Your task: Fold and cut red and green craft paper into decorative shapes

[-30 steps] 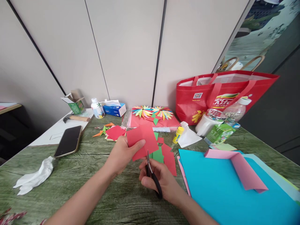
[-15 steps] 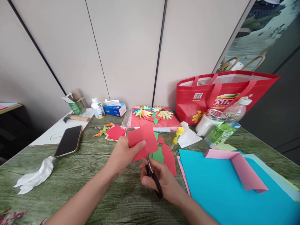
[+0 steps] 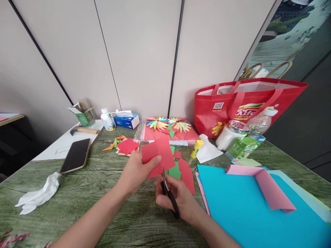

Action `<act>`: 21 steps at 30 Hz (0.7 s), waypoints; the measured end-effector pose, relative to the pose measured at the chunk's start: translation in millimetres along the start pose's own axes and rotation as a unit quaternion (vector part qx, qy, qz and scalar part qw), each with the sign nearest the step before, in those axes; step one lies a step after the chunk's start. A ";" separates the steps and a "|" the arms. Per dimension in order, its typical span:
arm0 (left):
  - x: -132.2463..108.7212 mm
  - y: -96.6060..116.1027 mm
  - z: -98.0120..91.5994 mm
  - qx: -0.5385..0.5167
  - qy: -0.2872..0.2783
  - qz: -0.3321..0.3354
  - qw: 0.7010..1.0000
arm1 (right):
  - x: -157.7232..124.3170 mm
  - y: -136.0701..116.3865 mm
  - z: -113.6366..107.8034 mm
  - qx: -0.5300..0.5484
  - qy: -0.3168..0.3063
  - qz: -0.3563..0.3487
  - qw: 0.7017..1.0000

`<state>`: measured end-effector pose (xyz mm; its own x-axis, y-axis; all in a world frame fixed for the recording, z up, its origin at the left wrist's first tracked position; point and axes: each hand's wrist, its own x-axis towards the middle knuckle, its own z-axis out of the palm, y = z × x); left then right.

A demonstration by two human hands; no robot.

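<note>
Red paper (image 3: 158,155) is pinched in my left hand (image 3: 136,172), with the thumb lying on top of it. My right hand (image 3: 178,199) is closed round the black handles of a pair of scissors (image 3: 169,193). The scissors' blades point up and meet the lower edge of the red paper; how far they are parted is hard to tell. Behind and right of the hands lie green paper pieces (image 3: 176,171) and more red pieces (image 3: 187,175) on the wooden table (image 3: 144,220).
Blue sheets (image 3: 245,203) with folded pink paper (image 3: 271,189) lie right. A glue stick (image 3: 197,149), a red bag (image 3: 212,117) and a jar (image 3: 229,137) stand behind. At left are a phone (image 3: 76,155), a tissue (image 3: 41,193) and a hammer (image 3: 86,130).
The red paper and my left hand have shifted very slightly right and down. My right hand and the scissors have barely moved.
</note>
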<state>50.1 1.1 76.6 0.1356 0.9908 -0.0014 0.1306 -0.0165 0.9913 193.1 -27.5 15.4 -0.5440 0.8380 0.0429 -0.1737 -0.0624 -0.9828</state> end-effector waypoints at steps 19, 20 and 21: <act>-1.3 2.2 -0.5 -0.023 -0.011 0.003 1.000 | -1.7 1.5 0.1 0.001 -0.001 0.003 1.000; -1.5 2.5 -0.5 -0.023 -0.011 0.002 1.000 | -1.5 1.5 0.2 0.003 -0.002 0.001 1.000; -1.6 2.7 -0.4 -0.023 -0.010 0.001 1.000 | -1.3 1.4 0.3 0.006 -0.003 0.000 1.000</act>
<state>49.8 -0.4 79.3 0.1563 0.9877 -0.0014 0.0844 -0.0119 0.9964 193.4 -28.8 13.9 -0.5496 0.8342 0.0446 -0.1837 -0.0687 -0.9806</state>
